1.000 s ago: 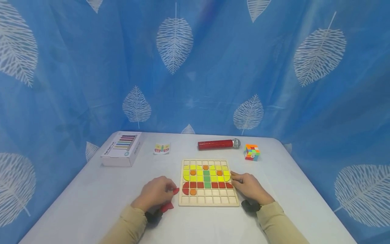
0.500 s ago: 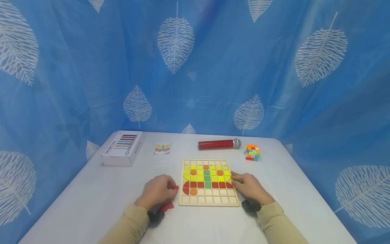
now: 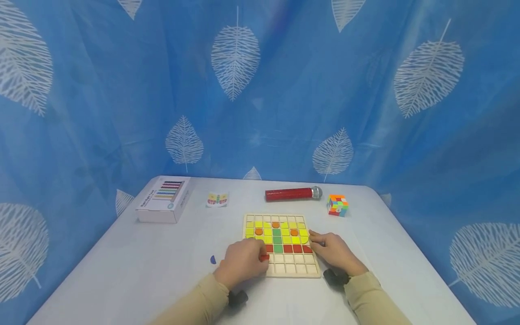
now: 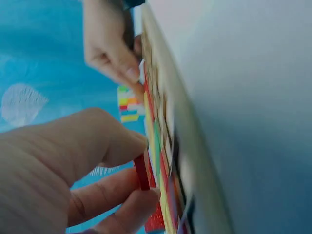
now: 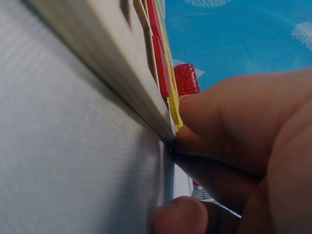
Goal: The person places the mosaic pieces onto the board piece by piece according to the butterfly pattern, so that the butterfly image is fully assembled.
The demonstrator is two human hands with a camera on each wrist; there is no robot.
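Observation:
A wooden grid board (image 3: 291, 269) lies on the table, with yellow, orange, green and red tiles in its cells. My left hand (image 3: 243, 262) is over the board's left part, pinching a small red tile (image 4: 142, 171) between thumb and fingers just above the cells. That hand hides the left end of the red row and the cells below it. At the board's right edge, my right hand (image 3: 334, 251) grips the rim between thumb and fingers, as the right wrist view shows. A blue half-round tile (image 3: 213, 259) lies on the table left of the left hand.
Behind the board are a small pattern card (image 3: 217, 200), a red microphone (image 3: 288, 194) and a colourful puzzle cube (image 3: 337, 206). A white box (image 3: 162, 201) stands at the back left. Blue leaf-print curtain (image 3: 276, 90) surrounds the table's far sides.
My left hand has moved right with the red tile, from beside the board to over its left part. The blue tile has come into sight. My right hand stays at the board's edge.

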